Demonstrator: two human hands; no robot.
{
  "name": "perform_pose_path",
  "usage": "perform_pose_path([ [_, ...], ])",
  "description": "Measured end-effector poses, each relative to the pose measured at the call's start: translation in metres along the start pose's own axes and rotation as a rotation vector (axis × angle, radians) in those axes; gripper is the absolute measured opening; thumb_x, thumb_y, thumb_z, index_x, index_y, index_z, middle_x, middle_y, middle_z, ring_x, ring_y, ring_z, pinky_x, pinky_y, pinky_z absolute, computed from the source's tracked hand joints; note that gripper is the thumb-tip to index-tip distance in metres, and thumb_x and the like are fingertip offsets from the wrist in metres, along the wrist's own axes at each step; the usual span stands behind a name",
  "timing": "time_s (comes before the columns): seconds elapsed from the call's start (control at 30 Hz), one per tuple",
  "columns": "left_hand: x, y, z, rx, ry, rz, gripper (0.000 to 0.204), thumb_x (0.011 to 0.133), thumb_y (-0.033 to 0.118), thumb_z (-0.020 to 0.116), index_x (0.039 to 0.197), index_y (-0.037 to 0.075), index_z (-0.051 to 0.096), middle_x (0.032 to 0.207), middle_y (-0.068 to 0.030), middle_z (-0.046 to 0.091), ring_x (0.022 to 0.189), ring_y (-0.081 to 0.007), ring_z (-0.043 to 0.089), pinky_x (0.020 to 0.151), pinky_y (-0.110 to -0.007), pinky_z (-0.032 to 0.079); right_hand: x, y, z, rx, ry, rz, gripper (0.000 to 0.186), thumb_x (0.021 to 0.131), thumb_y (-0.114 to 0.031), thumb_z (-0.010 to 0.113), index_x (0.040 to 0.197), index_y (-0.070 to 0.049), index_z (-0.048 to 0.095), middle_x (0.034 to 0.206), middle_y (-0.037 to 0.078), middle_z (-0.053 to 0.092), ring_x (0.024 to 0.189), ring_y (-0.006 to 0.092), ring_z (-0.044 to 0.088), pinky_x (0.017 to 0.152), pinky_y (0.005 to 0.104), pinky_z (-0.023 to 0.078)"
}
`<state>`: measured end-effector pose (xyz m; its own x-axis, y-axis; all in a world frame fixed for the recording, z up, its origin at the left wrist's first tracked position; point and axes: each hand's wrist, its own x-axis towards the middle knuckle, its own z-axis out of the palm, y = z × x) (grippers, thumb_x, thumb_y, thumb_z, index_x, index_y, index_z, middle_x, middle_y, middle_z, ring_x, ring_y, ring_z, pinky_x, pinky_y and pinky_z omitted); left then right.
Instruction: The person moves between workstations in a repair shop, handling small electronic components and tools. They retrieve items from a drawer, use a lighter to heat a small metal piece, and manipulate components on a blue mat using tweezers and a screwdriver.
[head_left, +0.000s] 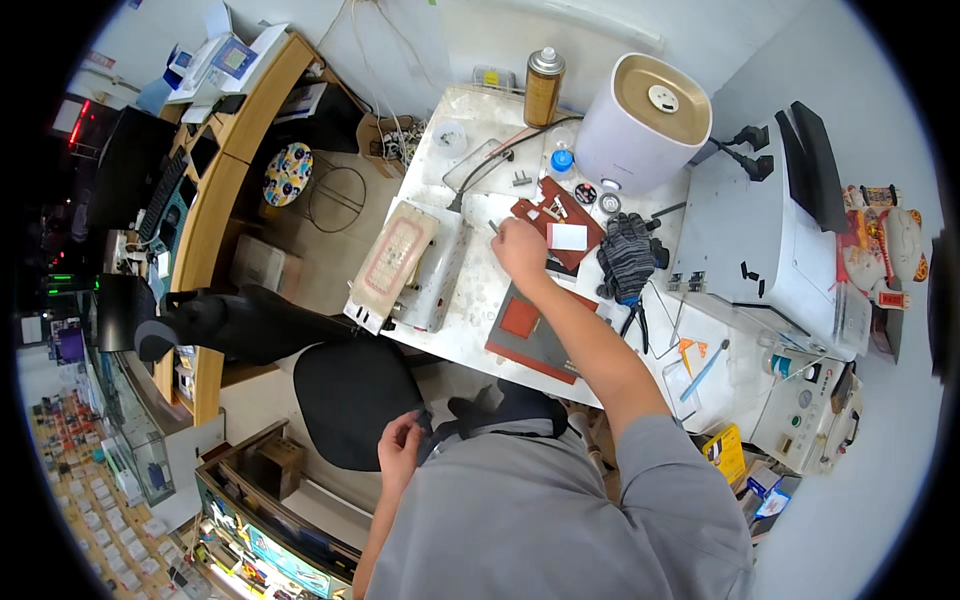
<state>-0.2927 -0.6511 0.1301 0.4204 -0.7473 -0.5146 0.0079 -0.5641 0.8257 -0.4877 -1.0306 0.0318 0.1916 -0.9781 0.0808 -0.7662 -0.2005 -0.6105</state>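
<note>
The right hand (522, 252) reaches over the white worktop (476, 285), its fingers folded in with a small greyish sliver (493, 227) pinched at the fingertips; that sliver lies a little above the middle of the worktop's left half, just beside a brown mat (585, 217). The left hand (399, 446) hangs off the near edge, by a black chair seat (350, 410), with fingers curled and fingertips drawn together; whether anything sits between them I cannot tell. On the brown mat lies a white card (567, 237), and nearer the near edge a dark grey mat (545, 345) carries a reddish square (519, 318). Along the left edge, toward the near left corner, stands a white device (438, 285) with a tan pad (388, 262) beside it, outlined in pink. To the right of the mats rest a dark knitted glove (628, 250) and, just below it, pliers (641, 322) with dark handles. Toward the far edge stand a gold spray can (544, 90), a blue-capped bottle (562, 161) and a large white tub with a gold top (635, 140), two small round tins (609, 203) near its base. A round clear container (450, 138) sits near the far left corner, and at the right side stands a big pale cabinet (735, 235).
</note>
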Motion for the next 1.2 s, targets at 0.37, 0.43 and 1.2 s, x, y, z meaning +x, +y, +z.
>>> perform_pose_path([
  [0.37, -0.001, -0.016, -0.027, 0.016, -0.008, 0.018, 0.024, 0.099, 0.002, 0.061, 0.123, 0.000, 0.066, 0.097, -0.0027, 0.065, 0.088, -0.0110, 0.065, 0.082, -0.025, 0.053, -0.104, 0.000, -0.096, 0.982, -0.405, 0.620, 0.024, 0.094, -0.013, 0.073, 0.114, -0.001, 0.067, 0.096, 0.005, 0.073, 0.085, 0.0114, 0.071, 0.067, 0.0225, 0.050],
  [0.43, 0.004, -0.007, -0.025, 0.056, -0.022, 0.028, 0.024, 0.099, 0.002, 0.061, 0.122, 0.000, 0.066, 0.097, -0.0030, 0.065, 0.088, -0.0111, 0.066, 0.082, -0.025, 0.053, -0.113, -0.012, -0.104, 1.020, -0.391, 0.579, 0.026, 0.093, -0.010, 0.073, 0.116, -0.001, 0.065, 0.099, 0.006, 0.073, 0.088, 0.0132, 0.072, 0.069, 0.0245, 0.052],
  [1.2, 0.077, 0.061, 0.063, 0.042, -0.240, 0.167, 0.044, 0.100, 0.004, 0.061, 0.142, -0.002, 0.049, 0.110, -0.0146, 0.073, 0.101, -0.0182, 0.071, 0.088, -0.031, 0.056, -0.119, -0.062, -0.156, 1.037, -0.359, 0.497, 0.017, 0.098, -0.010, 0.066, 0.110, 0.000, 0.059, 0.094, 0.009, 0.072, 0.084, 0.0165, 0.074, 0.064, 0.0253, 0.053],
])
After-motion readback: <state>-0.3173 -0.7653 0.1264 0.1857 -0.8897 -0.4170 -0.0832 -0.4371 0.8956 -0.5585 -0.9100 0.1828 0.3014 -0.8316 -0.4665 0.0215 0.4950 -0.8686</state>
